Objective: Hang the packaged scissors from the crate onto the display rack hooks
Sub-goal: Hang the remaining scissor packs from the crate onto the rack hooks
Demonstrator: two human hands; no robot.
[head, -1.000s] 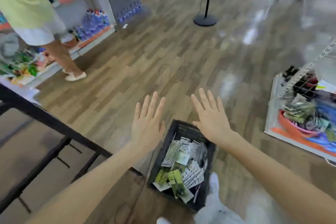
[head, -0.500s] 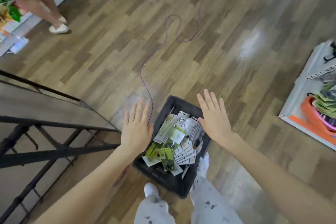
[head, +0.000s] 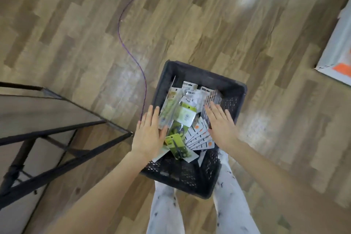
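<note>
The carded, blister-packed scissors (head: 187, 119), some on green cards and some on white cards fanned out, lie in a loose heap inside the black perforated plastic crate (head: 191, 176), which sits on the wood-plank floor (head: 247, 43). The left hand (head: 149, 135) is flat with fingers spread over the crate's left edge, holding nothing. The right hand (head: 221, 126) is likewise flat and empty above the white cards. A thin purple cord (head: 131, 55) snakes across the floor beyond; a dark-framed glass worktop (head: 57, 125) stands to the left.
</note>
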